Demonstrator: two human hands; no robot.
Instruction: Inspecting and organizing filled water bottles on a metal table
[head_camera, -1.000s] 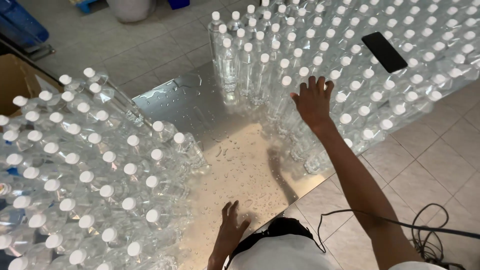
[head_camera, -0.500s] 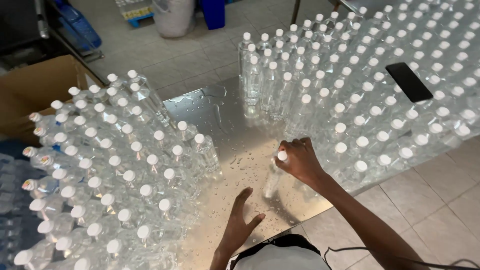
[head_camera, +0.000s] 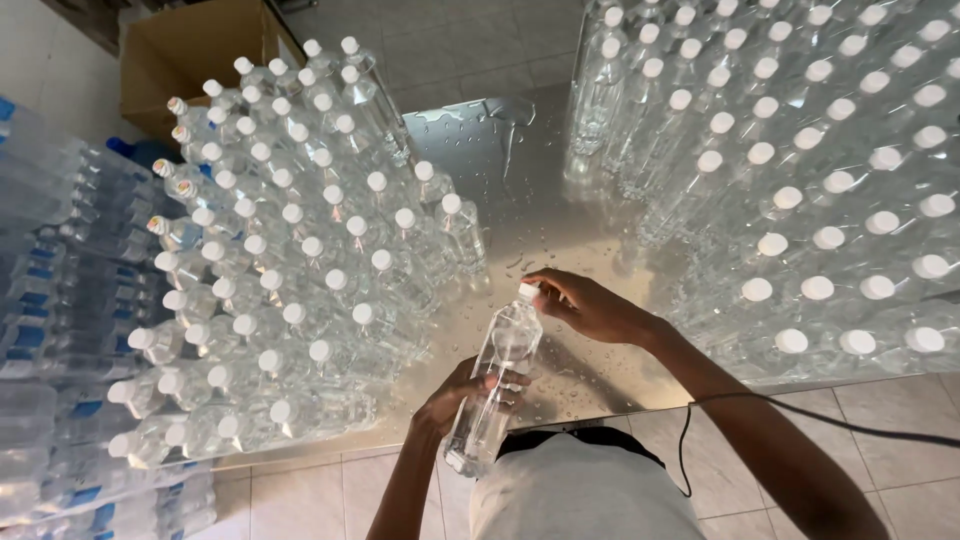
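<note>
Gleaming at frame centre: bare metal worktop, speckled with water droplets and running from the upper middle down to the lower edge. Crowding the left part of that worktop: a dense cluster of clear capped bottles, white caps up, some leaning outward at the near side. Filling the right and upper right: a second mass of capped bottles, packed cap to cap and reaching the top edge. Stacking along the far left edge: shrink-wrapped packs of bottles with blue labels. Sitting in the upper left behind the left cluster: a brown cardboard box. Showing below the worktop along the bottom: pale tiled floor, and more pale tile at the top centre. Trailing across the lower right: a thin black cable.

Tilting over the near edge of the worktop at lower centre: a single clear bottle, cap end up and base toward the bottom of the frame. Gripping its lower body from the left: left hand, fingers wrapped around it. Pinching its white cap from the right: right hand, fingertips closed on the top.
</note>
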